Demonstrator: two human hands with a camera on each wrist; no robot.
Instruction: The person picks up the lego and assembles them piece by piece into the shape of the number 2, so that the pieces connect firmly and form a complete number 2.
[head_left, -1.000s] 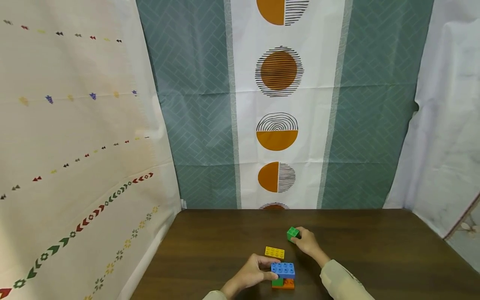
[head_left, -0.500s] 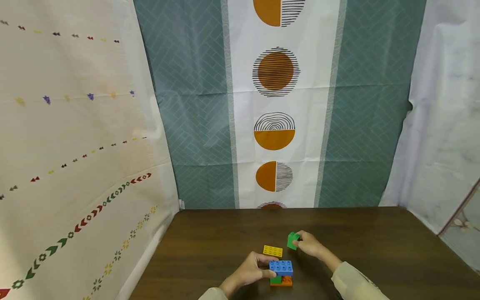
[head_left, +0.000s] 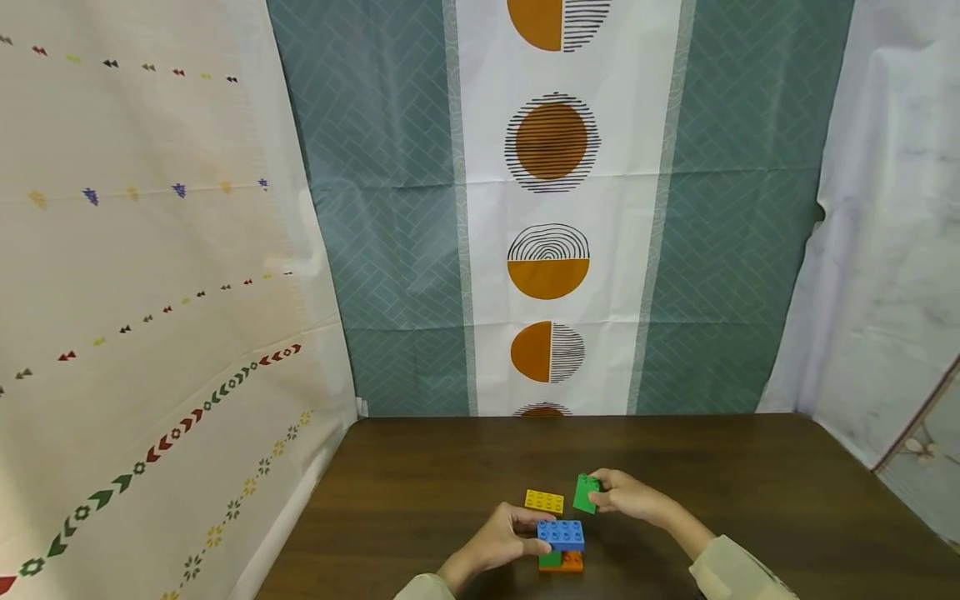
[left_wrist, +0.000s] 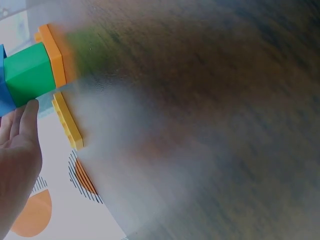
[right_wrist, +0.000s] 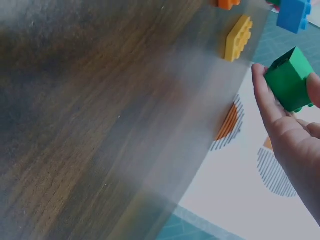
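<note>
My left hand (head_left: 495,537) pinches a blue toy building brick (head_left: 560,532) between thumb and fingers. The blue brick sits atop a green brick (head_left: 550,559), which stands on the left part of a flat orange brick (head_left: 573,562). In the left wrist view, that green brick (left_wrist: 31,72) lies between the blue and orange ones. Behind and to the right of this stack, my right hand (head_left: 628,495) holds another green brick (head_left: 585,493) by thumb and fingers. The held brick (right_wrist: 289,80) is tilted and raised off the table, apart from the stack.
A flat yellow brick (head_left: 544,501) lies studs up on the dark wooden table (head_left: 420,492), just behind the stack. Patterned cloths hang at the table's back and sides, including a green and white curtain (head_left: 397,250) behind it.
My right hand has brought its green brick nearer to me and tilted it. My left hand keeps its hold on the blue brick. The view has shifted slightly.
</note>
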